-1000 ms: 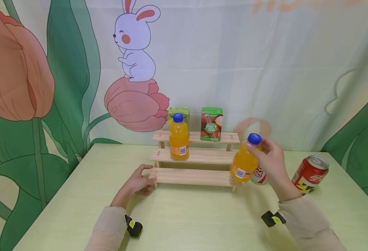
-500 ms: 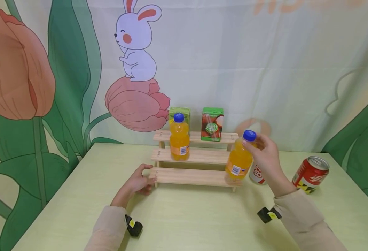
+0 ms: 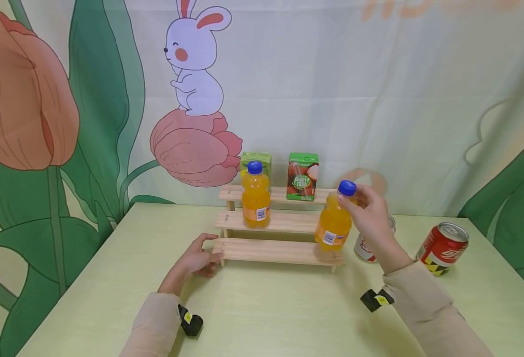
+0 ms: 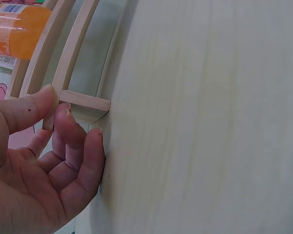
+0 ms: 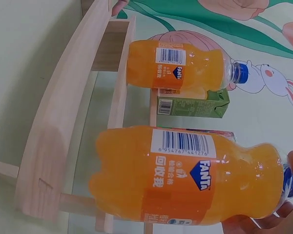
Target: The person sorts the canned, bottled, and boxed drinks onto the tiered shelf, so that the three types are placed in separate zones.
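My right hand grips an orange Fanta bottle with a blue cap by its neck. The bottle hangs slightly tilted over the right end of a three-step wooden rack, overlapping the middle and lowest steps in the head view. In the right wrist view the held bottle fills the foreground. At the rack's left end, my left hand pinches the tip of the lowest step, thumb on one side and fingers curled on the other. A second Fanta bottle stands upright at the left of the middle step.
On the top step are a green juice box, partly hidden behind the standing bottle, and a red and green juice box. Right of the rack stands a white can, partly covered by my right hand. A red can stands farther right.
My right hand has carried the bottle leftward and slightly up, from beside the rack's right end to over its steps. More of the white can shows. The left hand stays put.
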`<state>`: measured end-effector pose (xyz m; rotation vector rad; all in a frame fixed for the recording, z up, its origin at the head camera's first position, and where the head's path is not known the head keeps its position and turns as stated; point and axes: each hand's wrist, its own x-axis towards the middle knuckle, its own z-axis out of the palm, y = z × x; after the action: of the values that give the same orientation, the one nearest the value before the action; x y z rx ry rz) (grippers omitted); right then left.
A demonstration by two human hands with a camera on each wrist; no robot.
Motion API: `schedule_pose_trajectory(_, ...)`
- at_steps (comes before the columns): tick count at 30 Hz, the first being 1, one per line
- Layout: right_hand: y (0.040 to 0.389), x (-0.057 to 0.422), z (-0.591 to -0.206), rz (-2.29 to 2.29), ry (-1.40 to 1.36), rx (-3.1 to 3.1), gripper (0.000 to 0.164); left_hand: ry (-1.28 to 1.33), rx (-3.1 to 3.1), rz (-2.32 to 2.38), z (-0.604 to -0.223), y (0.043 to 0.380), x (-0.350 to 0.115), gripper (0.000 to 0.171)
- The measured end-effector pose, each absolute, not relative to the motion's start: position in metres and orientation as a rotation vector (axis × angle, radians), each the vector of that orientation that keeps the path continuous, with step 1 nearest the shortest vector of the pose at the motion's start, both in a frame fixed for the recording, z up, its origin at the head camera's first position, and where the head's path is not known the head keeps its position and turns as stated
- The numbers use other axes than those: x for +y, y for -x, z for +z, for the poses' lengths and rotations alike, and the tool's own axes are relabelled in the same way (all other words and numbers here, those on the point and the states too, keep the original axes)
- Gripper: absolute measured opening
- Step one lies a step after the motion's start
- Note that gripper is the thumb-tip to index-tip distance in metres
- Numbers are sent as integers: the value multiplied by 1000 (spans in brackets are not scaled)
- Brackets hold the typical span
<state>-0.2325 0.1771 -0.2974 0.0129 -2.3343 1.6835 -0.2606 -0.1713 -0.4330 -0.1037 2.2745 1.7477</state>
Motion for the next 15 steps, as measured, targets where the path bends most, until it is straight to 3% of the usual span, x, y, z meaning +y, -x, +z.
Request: schedule_pose_trajectory(15, 238, 166, -288, 1731, 3, -2369, 45, 111, 2267, 1749, -432, 260, -171, 57)
